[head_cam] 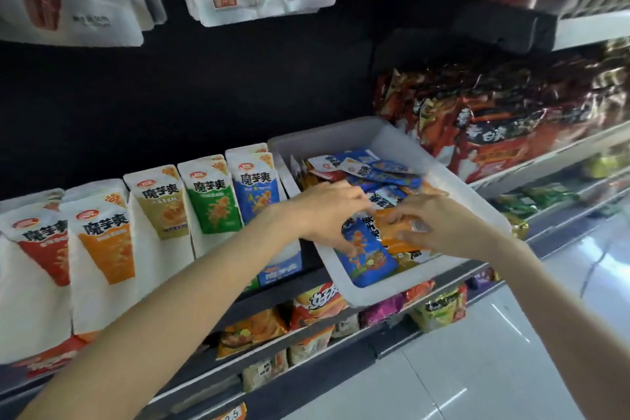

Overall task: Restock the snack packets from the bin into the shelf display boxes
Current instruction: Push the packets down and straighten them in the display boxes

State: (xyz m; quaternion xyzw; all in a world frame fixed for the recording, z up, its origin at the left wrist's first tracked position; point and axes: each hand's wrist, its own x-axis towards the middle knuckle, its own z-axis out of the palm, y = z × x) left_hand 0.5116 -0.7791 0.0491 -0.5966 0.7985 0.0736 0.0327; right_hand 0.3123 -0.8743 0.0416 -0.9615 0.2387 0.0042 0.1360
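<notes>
A: Where the white bin point(371, 286) sits on the shelf edge, what are the hands doing?

B: Left hand point(327, 211) pinches a blue snack packet point(366, 256) below its fingers; right hand point(439, 225) grips orange packets point(392, 232) (bundled). Beyond both lie more blue packets point(381, 174); display boxes point(208, 194) stand left.

The display boxes point(218, 194) read "魔芋爽", one marked "20%"; a shelf price tag point(231, 414) shows "2.5"
</notes>
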